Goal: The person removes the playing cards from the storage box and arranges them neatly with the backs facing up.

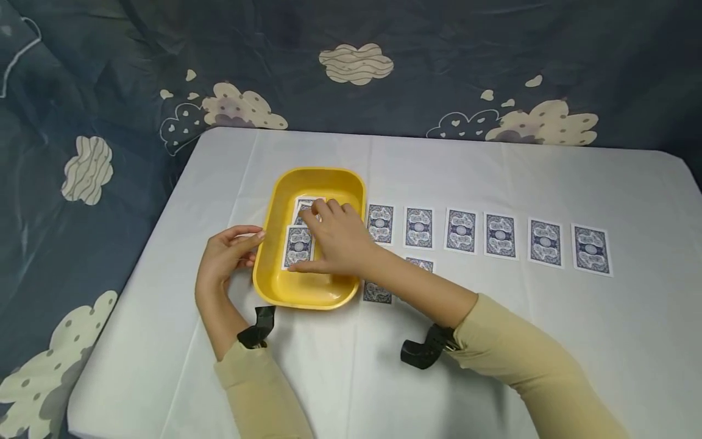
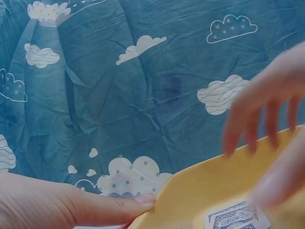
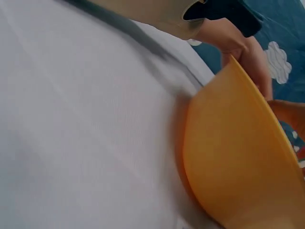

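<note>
A yellow plastic tray [image 1: 263, 274] stands on the table, with several playing cards [image 1: 298, 247] lying face down inside, their backs blue and white. At its left side, my left hand [image 1: 227, 253] grips the rim, thumb on the edge; in the left wrist view the thumb [image 2: 114, 207] presses against the yellow wall. Over the tray, my right hand [image 1: 340, 241] has its thumb and fingers spread apart above the cards. Nothing shows between those fingers in the left wrist view. Whether the thumb touches the lower card cannot be told.
Right of the tray, a row of face-down cards [image 1: 460, 231] runs along the white table [image 1: 548, 341]. Nearer me, more cards [image 1: 377, 294] lie partly hidden beneath my right forearm. A dark cloth with cloud prints [image 1: 356, 64] hangs behind the table.
</note>
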A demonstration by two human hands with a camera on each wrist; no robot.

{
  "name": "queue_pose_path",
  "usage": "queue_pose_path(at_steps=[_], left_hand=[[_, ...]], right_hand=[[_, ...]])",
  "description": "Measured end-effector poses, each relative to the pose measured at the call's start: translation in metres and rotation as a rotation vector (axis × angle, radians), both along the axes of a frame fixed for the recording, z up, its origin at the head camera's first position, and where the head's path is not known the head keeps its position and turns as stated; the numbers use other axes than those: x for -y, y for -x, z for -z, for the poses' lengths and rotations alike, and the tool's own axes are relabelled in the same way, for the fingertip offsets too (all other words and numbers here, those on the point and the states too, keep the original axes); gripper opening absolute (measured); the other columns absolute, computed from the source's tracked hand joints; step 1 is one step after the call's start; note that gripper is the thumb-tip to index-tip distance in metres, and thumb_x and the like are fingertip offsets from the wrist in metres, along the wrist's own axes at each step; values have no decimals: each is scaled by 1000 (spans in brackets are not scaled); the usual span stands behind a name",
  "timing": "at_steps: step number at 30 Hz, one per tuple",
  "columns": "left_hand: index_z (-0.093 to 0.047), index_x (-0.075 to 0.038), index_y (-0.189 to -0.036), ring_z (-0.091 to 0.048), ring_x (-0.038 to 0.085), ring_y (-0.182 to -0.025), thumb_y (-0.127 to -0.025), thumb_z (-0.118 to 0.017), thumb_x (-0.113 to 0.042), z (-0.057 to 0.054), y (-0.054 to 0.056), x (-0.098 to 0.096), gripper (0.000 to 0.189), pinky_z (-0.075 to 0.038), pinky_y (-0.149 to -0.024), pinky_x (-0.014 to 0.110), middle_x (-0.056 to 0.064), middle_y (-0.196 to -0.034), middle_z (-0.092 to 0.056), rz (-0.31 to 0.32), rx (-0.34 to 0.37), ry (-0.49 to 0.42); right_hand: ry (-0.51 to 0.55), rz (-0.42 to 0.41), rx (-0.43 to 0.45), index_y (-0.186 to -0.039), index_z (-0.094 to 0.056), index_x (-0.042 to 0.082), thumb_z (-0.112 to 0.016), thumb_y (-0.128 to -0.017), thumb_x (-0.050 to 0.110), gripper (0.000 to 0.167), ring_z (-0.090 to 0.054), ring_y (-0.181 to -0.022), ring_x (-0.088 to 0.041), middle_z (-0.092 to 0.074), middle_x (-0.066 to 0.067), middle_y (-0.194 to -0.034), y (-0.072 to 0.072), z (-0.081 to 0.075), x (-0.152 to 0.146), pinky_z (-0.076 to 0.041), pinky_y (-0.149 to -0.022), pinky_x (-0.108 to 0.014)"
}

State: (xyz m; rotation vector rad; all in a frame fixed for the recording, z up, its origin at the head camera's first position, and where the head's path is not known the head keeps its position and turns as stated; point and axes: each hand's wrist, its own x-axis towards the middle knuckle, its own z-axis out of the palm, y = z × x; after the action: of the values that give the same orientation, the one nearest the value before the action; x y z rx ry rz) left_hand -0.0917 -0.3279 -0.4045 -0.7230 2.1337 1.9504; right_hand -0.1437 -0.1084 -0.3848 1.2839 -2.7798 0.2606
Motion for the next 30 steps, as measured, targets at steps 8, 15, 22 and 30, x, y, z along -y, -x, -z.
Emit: queue_pose_path(at_steps=[8,15,22,30], left_hand=[[-61,-8,-102,-50,5,-45,-81,-72,-24,3,-1,-3,28,-47,-47,17,-7,-61,-62,7,3,-16],[-60,-8,-103,-50,5,-45,-81,-72,-24,2,0,-3,29,-47,-48,17,-7,-60,-61,8,4,-10],[-60,-8,-102,-50,4,-45,-81,-72,-23,1,1,-1,28,-46,-47,17,-7,-60,-61,12,-11,-20],[-60,-10,-100,-50,4,-46,-82,-71,-21,1,0,1,23,-46,-47,16,-8,-62,-62,4,-18,-19]], right_hand=[[-216,47,105,-136,-40,13,-58,-59,82,105,-38,-117,-27,-43,-12,-126,1,21,36,-35,-95,-44],[-312,103,137,-127,-43,5,-59,-55,83,108,-36,-118,-27,-42,-13,-124,3,30,41,-24,-101,-47],[-250,70,179,-118,-49,5,-67,-56,76,96,-38,-110,-25,-45,-10,-113,5,30,45,-25,-99,-46],[-252,34,203,-122,-47,4,-69,-49,78,107,-36,-114,-26,-43,-10,-118,3,29,47,-22,-101,-48]])
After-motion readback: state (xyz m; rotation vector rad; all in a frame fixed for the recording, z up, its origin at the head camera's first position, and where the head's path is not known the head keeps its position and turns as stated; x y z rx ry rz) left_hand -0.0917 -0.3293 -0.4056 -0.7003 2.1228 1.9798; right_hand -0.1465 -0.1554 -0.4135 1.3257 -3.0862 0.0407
